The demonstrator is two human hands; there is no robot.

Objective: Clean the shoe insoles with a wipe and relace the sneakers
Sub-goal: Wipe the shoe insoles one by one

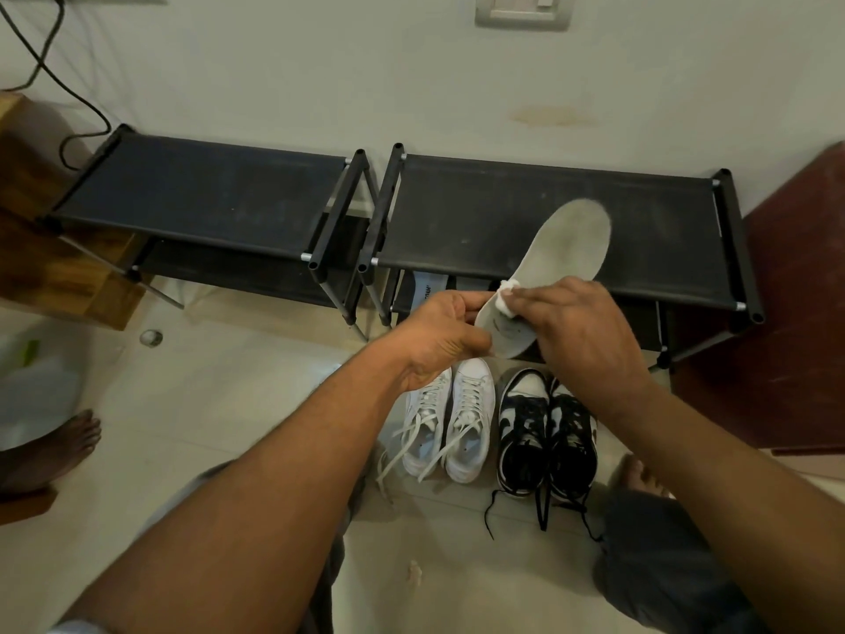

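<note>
Two bare forearms reach forward from the bottom of the head view, over a pale tiled floor (228,404). At their ends, the left hand (439,336) is closed around the heel end of a grey insole (567,253), pinching its edge between thumb and fingers. The insole is held in the air, tilted, its toe end pointing up and to the right in front of a black shoe rack (526,221). The right hand (580,327) is curled over a small white wipe (645,297), pressing it flat against the insole's upper face near the middle; only a crumpled corner of the wipe shows past the fingertips.

Below the hands, on the floor, stands a pair of white sneakers (450,418) with loose white laces trailing toward the camera. Just beside them on the right is a pair of black-and-white sneakers (548,432), their black laces undone and spread across the tiles. A second black rack (205,194) stands to the left of the first, both against a light wall. Bare feet show at the left edge and beside the dark pair.
</note>
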